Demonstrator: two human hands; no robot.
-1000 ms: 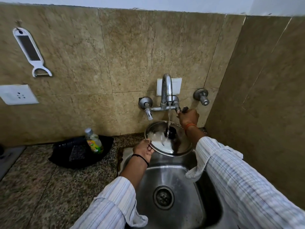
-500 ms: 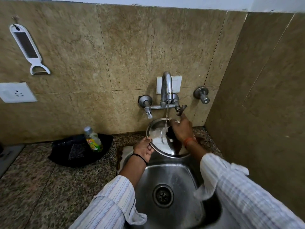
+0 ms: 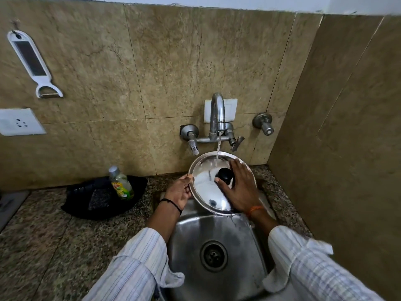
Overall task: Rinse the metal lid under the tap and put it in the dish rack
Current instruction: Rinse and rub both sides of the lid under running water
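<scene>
A round metal lid [image 3: 206, 187] with a black knob [image 3: 224, 173] is tilted toward me above the back of the steel sink [image 3: 191, 246]. Water runs from the wall tap [image 3: 217, 111] onto the lid's upper part. My left hand [image 3: 179, 192] grips the lid's left rim. My right hand [image 3: 239, 187] lies spread flat on the lid's right half, thumb touching the knob. No dish rack is in view.
A dish soap bottle [image 3: 121, 183] stands in a black tray [image 3: 86, 205] on the granite counter [image 3: 54, 246] to the left. A white peeler [image 3: 32, 61] and a socket [image 3: 20, 121] are on the tiled wall. A second wall valve [image 3: 264, 124] is right of the tap. A tiled side wall closes the right.
My right hand left the tap handle and came down onto the lid's face. The lid has tipped up toward me under the running water. My left hand kept its hold on the rim.
</scene>
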